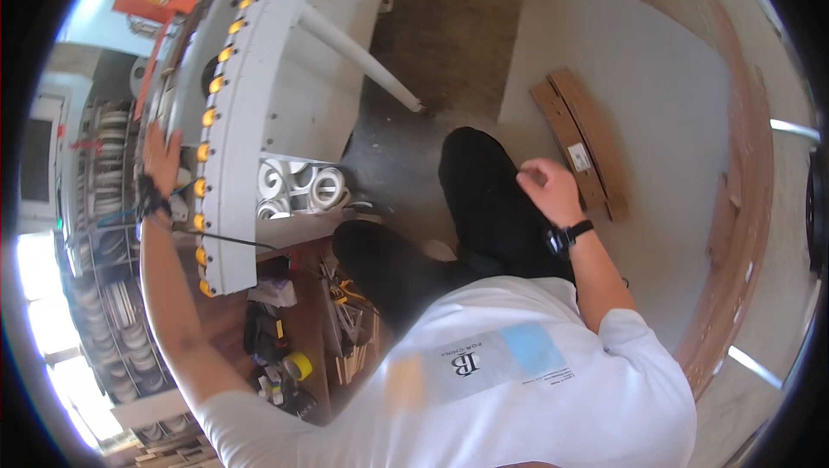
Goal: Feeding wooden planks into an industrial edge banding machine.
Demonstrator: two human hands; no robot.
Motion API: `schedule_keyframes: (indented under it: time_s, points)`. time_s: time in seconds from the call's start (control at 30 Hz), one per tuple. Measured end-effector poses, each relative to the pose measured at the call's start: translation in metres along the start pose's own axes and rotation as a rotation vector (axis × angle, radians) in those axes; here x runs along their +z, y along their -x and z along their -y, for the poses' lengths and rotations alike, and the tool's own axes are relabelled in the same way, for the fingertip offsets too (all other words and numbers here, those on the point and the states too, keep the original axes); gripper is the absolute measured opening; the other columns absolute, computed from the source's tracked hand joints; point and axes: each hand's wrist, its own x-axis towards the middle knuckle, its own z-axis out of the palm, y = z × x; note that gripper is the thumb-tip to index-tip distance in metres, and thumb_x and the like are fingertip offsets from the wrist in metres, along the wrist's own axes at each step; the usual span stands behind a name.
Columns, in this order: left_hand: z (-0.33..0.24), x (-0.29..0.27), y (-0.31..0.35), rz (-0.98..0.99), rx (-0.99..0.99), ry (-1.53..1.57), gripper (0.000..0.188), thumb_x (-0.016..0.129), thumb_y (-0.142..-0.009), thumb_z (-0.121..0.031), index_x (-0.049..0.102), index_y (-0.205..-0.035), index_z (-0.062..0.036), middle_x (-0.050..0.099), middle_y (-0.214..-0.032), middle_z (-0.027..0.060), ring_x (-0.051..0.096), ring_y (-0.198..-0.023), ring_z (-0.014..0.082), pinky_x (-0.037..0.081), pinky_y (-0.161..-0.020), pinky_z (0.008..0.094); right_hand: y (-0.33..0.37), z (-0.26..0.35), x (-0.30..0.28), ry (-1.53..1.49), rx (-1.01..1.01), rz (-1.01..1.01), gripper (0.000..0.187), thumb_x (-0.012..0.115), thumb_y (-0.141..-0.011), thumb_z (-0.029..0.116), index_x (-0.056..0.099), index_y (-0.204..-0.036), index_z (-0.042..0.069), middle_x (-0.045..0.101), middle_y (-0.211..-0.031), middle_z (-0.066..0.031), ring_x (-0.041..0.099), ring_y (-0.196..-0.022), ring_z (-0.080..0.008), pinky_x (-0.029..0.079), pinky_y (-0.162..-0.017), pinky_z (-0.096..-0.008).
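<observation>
My left hand [159, 160] is raised at the left beside the long grey machine [237, 123]. Its fingers stretch along the machine's inner side, thumb apart, and nothing shows in its grip; whether the fingertips touch the machine I cannot tell. A row of yellow rollers [217, 85] lines the machine's edge, to the right of that hand. Over my right thigh, my right hand [553, 193] hangs with its fingers loosely curled and no object visible in them. Beyond it, two curved brown wooden pieces [583, 135], one bearing a white label, lie on a large grey board [639, 71].
White rolls of edging strip [326, 188] sit under the machine. A wooden shelf with tools and a yellow tape roll [298, 366] is at lower left, near racks of coiled strips [112, 166]. A slanted white leg [363, 60] stands ahead. Long brown boards [747, 235] run along the right.
</observation>
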Motion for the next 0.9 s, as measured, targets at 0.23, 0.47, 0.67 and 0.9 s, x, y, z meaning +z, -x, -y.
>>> schedule_keyframes:
  time_s: [0.23, 0.47, 0.67, 0.9]
  points:
    - [-0.017, -0.030, 0.062, 0.024, 0.032, 0.020, 0.075, 0.052, -0.113, -0.046, 0.032, -0.165, 0.0049, 0.035, -0.170, 0.0278, 0.032, -0.158, 0.0436, 0.026, -0.130, 0.0471, 0.012, -0.083, -0.033, 0.698, 0.123, -0.176, 0.052, 0.084, -0.085, 0.026, 0.066, -0.129, 0.004, 0.071, -0.131, -0.0141, 0.067, -0.116, -0.0371, 0.057, -0.098, -0.0480]
    - [-0.009, -0.028, 0.068, -0.021, -0.139, 0.213, 0.071, 0.055, -0.112, -0.047, 0.039, -0.162, 0.0010, 0.047, -0.161, 0.0284, 0.043, -0.151, 0.0450, 0.034, -0.125, 0.0497, 0.011, -0.099, -0.017, 0.742, 0.154, -0.235, 0.060, 0.089, -0.080, 0.021, 0.062, -0.130, 0.002, 0.064, -0.143, -0.0153, 0.066, -0.117, -0.0418, 0.057, -0.099, -0.0492]
    - [-0.011, -0.033, 0.065, -0.168, -0.089, 0.178, 0.066, 0.057, -0.111, -0.045, 0.046, -0.159, -0.0013, 0.052, -0.157, 0.0259, 0.047, -0.147, 0.0433, 0.036, -0.123, 0.0489, 0.010, -0.112, -0.022, 0.703, 0.216, -0.199, 0.060, 0.090, -0.079, 0.023, 0.062, -0.129, 0.005, 0.067, -0.133, -0.0158, 0.070, -0.112, -0.0393, 0.059, -0.093, -0.0506]
    - [-0.033, -0.057, 0.066, -0.244, -0.040, 0.172, 0.056, 0.063, -0.108, -0.037, 0.056, -0.153, -0.0056, 0.061, -0.149, 0.0214, 0.054, -0.140, 0.0396, 0.039, -0.120, 0.0471, 0.020, -0.088, -0.026, 0.736, 0.371, -0.184, 0.056, 0.091, -0.078, 0.028, 0.064, -0.125, 0.013, 0.071, -0.121, -0.0138, 0.072, -0.106, -0.0374, 0.060, -0.089, -0.0489]
